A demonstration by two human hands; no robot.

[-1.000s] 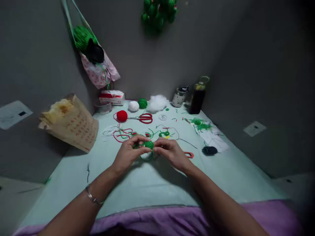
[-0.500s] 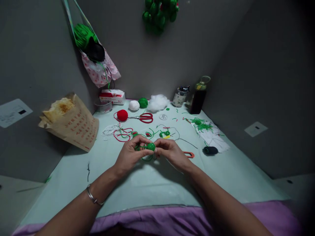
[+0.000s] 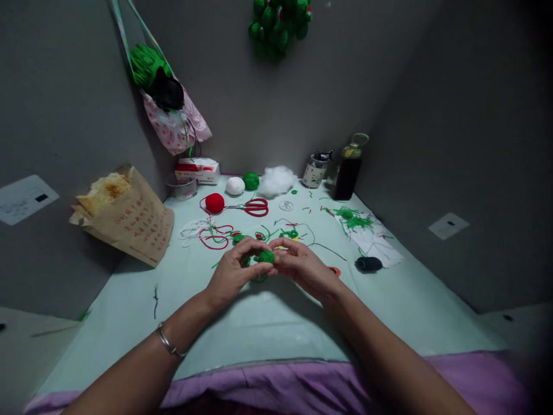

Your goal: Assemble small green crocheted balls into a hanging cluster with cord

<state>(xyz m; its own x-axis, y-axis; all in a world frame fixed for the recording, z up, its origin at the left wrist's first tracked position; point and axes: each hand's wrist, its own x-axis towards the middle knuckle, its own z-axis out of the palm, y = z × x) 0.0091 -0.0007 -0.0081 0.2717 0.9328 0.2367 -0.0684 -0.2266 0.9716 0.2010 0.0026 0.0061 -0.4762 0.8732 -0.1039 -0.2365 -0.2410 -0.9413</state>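
A small green crocheted piece is pinched between the thumb and fingers of my left hand, above the middle of the table. My right hand meets it from the right, its thumb and fingers closed at the piece's edge; whether it grips the piece or something tiny there is too small to tell. Green yarn hangs under the hands. Just beyond them lie small green and red pieces and loops of red yarn. An orange tool is partly hidden by my right hand.
Red-handled scissors, a red yarn ball, white stuffing and a dark bottle stand or lie farther back. A paper bag is at left. Green scraps and a black spool are at right.
Both hands have shifted slightly, and the green piece has turned between the fingers. My right hand now covers more of the orange tool.
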